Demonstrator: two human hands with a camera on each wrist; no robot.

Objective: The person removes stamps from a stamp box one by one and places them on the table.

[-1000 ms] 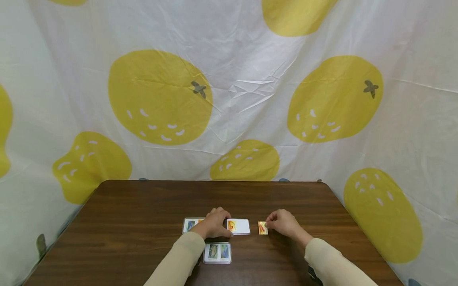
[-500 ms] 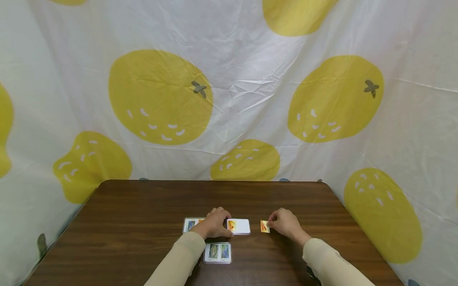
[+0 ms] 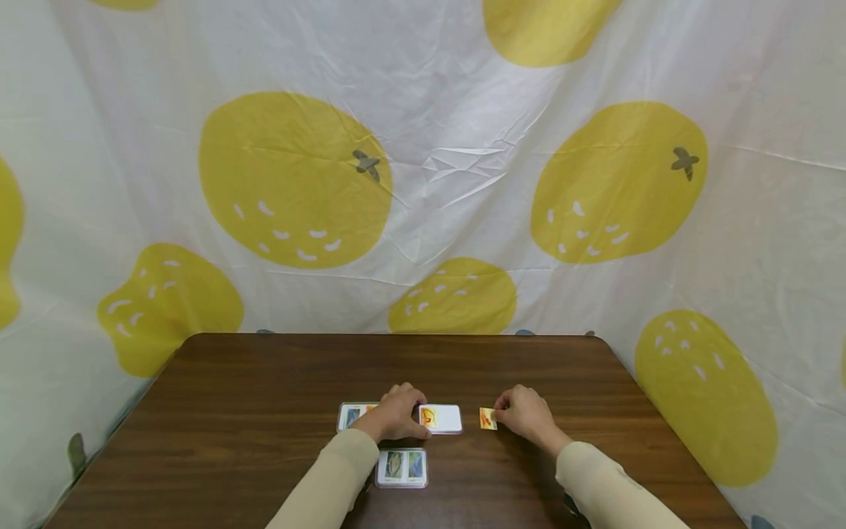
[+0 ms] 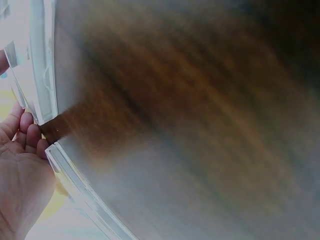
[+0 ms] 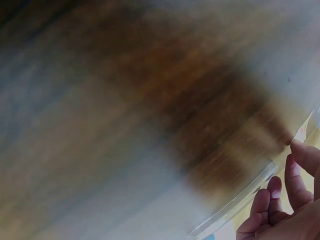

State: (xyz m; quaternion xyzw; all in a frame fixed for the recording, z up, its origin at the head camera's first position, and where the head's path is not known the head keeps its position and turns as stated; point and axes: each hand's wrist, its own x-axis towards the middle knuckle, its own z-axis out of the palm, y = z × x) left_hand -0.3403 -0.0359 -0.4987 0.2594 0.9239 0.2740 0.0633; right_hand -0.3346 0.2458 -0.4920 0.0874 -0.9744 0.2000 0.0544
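My left hand [image 3: 394,414] rests over a flat clear-edged case [image 3: 450,419], its thumb at the near edge and fingers at the far edge. A yellow-orange picture card shows at that case's left side; its right part is plain white. In the left wrist view the fingers [image 4: 33,135] are beside the clear edges of a case [image 4: 45,65]. To the right, my right hand [image 3: 526,412] pinches a small yellow-orange picture card [image 3: 487,419] by its right side, over the table. In the right wrist view, thumb and finger [image 5: 302,155] meet at the card's edge.
Partly behind my left wrist lies another clear case with pictures [image 3: 352,416]. Nearer me is a case with two green-blue picture cards [image 3: 402,469]. All lie on the dark wooden table [image 3: 264,382], with a lemon-patterned white cloth [image 3: 456,220] hanging behind it.
My right hand has moved slightly to the right with the small card, which tilted a little. My left hand and the cases have stayed in place.
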